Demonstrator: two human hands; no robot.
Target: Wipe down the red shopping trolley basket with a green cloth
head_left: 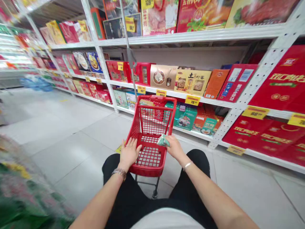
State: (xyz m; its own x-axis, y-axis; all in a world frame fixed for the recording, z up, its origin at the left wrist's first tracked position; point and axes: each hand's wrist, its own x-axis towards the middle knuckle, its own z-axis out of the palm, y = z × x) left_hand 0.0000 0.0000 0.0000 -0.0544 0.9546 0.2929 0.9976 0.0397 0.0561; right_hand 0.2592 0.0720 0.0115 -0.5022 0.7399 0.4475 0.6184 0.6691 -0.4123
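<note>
Head feed, my reading at this moment. Left hand [130, 153] lies palm down on the near left rim of a red plastic shopping cart [157, 99], fingers spread; I log it as released, with no object in it. Right hand [175, 148] sits on the cart's right rim, fingers curled over a small crumpled teal-and-white packet [163, 140]. I log that grip as closed on the packet, though I cannot tell how tight it is. The packet lies at the inner edge of the rim, above the cart's red grid basket [149, 156].

A silver wristwatch [119, 173] is on the left wrist, a thin bangle [187, 165] on the right. Black trousers [114, 165] show beneath the cart.

The cart stands on grey floor tiles [71, 159], just beside white metal shelving [190, 36]. The shelves carry red gift boxes [276, 82], tan boxes [192, 82] and teal boxes [185, 117], with yellow price tags [192, 100] along the shelf edges. A blurred green patterned display [23, 197] fills the lower left corner; its contents are too smeared for me to identify.
</note>
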